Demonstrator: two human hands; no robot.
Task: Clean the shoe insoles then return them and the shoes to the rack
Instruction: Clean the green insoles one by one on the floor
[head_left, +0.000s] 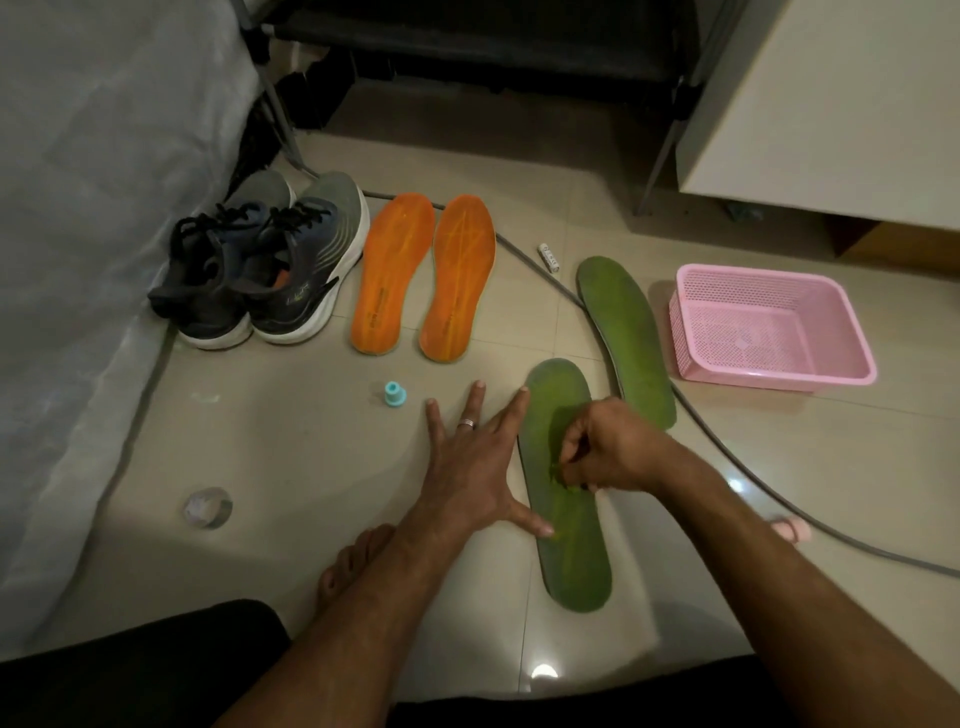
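Note:
A green insole (571, 551) lies flat on the tiled floor in front of me. My left hand (475, 467) rests spread on the floor beside it, the thumb pressing the insole's left edge. My right hand (605, 449) hovers over the insole's middle with its fingers curled and pinching at the surface; what it pinches is too small to tell. A second green insole (626, 338) lies behind, partly tilted on a cable. Two orange insoles (423, 275) lie side by side further back. A pair of dark sneakers (260, 270) stands to their left.
A pink plastic basket (769, 325) sits at the right. A grey cable (727, 447) curves across the floor. A small teal cap (395, 392), a clear round object (208, 506) and a white tube (548, 257) lie about. A black rack (478, 47) stands behind.

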